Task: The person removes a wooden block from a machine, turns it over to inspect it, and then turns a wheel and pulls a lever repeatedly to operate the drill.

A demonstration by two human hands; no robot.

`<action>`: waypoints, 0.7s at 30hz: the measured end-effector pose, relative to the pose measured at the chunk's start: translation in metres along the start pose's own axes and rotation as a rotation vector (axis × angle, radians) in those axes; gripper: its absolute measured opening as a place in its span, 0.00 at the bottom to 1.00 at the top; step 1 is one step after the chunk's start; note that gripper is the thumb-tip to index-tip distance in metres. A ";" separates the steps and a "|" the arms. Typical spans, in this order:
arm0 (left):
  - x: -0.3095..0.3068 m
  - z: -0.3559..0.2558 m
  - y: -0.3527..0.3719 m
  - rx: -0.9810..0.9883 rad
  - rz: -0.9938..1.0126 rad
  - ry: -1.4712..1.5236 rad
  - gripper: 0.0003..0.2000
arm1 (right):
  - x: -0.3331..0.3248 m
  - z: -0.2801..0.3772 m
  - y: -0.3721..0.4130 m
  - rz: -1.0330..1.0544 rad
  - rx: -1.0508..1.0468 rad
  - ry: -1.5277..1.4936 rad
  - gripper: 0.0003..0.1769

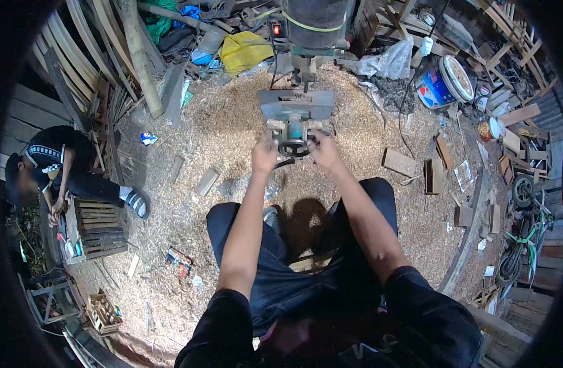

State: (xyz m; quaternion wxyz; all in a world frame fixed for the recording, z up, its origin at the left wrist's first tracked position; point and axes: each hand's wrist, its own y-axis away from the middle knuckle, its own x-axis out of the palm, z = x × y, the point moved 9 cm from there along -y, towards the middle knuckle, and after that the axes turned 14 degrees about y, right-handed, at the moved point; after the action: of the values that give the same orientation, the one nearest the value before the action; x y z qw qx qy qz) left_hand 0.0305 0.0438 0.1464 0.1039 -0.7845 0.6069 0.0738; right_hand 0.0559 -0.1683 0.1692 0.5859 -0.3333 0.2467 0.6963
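Note:
In front of me stands a machine with a metal work table (321,105) and a dark round handwheel (293,147) below it. My left hand (265,153) is at the left side of the wheel, its fingers curled and slightly blurred around a part I cannot make out. On the other side my right hand (324,151) has its fingers bent at the wheel's right edge, and a dark part shows beside them. Above the table, a tool bit (306,86) points down from the machine's dark, rounded body (314,24). No loose workpiece can be made out on the table.
Wood shavings cover the ground (214,132). Wood blocks (399,162) lie to the right, near a paint bucket (438,86) and a small green motorbike (527,239). At the left a person (64,159) sits by a slatted crate (100,227). A cable (401,116) crosses the floor.

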 end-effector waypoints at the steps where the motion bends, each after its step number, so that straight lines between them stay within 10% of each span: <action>1: 0.001 -0.001 -0.015 0.052 -0.006 0.062 0.18 | -0.007 -0.005 -0.007 -0.038 0.011 -0.048 0.24; 12: -0.003 -0.425 -0.055 1.217 -0.285 0.060 0.24 | -0.274 0.089 -0.127 -0.539 -0.098 -0.911 0.18; 21: 0.047 -0.424 -0.095 1.137 -0.387 -0.223 0.29 | -0.291 0.064 -0.268 -0.539 -0.011 -0.555 0.35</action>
State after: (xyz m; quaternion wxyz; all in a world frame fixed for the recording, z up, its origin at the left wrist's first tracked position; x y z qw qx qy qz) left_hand 0.1301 -0.0847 0.5524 0.5809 -0.6897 0.3829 -0.2004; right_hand 0.3345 -0.2598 0.4430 0.7906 -0.1880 -0.0216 0.5824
